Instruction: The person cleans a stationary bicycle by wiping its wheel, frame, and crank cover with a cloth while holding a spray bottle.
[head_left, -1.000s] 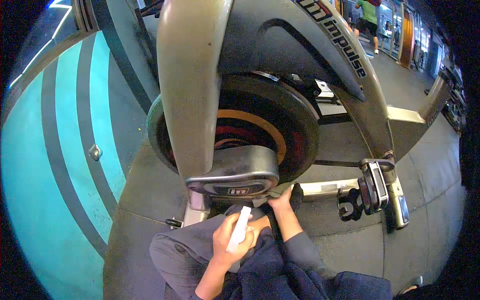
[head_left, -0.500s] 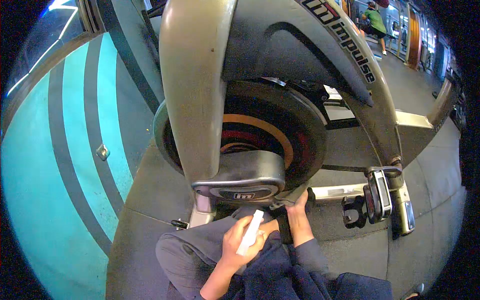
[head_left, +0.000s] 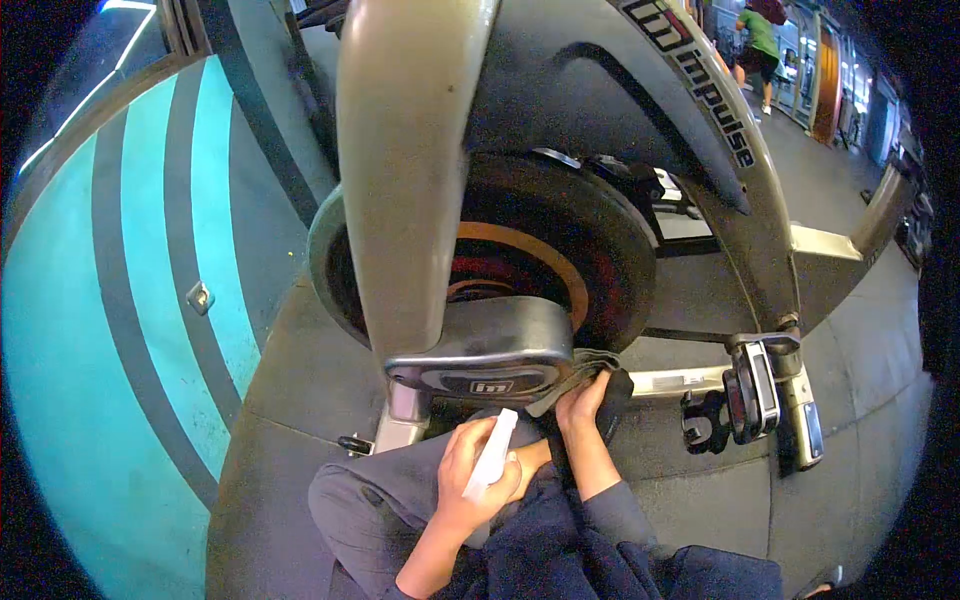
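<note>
My left hand (head_left: pixel 468 475) is wrapped round a white bottle (head_left: pixel 492 455), held upright over my folded leg (head_left: pixel 370 505). A grey cloth (head_left: pixel 590 370) is in my right hand (head_left: pixel 581 405), against the lower right edge of the bike's silver-grey cover (head_left: pixel 505 335). That cover carries a logo badge and sits low in front of the dark flywheel (head_left: pixel 620 260) with its orange ring. Part of the cloth and some of my right fingers are hidden behind the cover's edge.
A pedal (head_left: pixel 755 390) with a strap stands to the right, beside the bike's rear foot (head_left: pixel 803 430). A turquoise striped panel (head_left: pixel 145 270) curves along the left. Far back at the upper right is a person (head_left: pixel 758 45) in a green top.
My right hand has moved slightly up and left, and more of the cloth shows beside the cover. The bottle has shifted a little left and down. The distant person has changed posture.
</note>
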